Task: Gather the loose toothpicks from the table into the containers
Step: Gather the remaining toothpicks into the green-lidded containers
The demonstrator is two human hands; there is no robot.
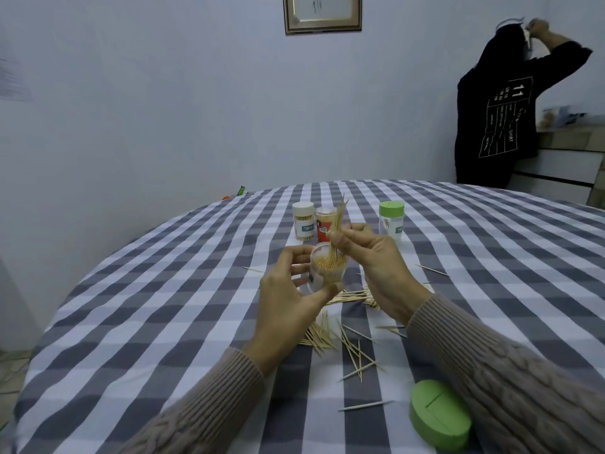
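My left hand [289,299] holds an open clear container [328,267] above the table; it is nearly full of toothpicks. My right hand [373,257] pinches a bundle of toothpicks [338,224] whose lower ends stand in the container's mouth. Loose toothpicks [343,339] lie scattered on the checked tablecloth [163,306] beneath and in front of my hands. A green lid [440,414] lies near the front edge.
Three closed containers stand behind my hands: a white-lidded one [303,221], a red one [324,224] and a green-lidded one [391,221]. A person in a black top [501,109] stands at the far right by a cabinet [563,168].
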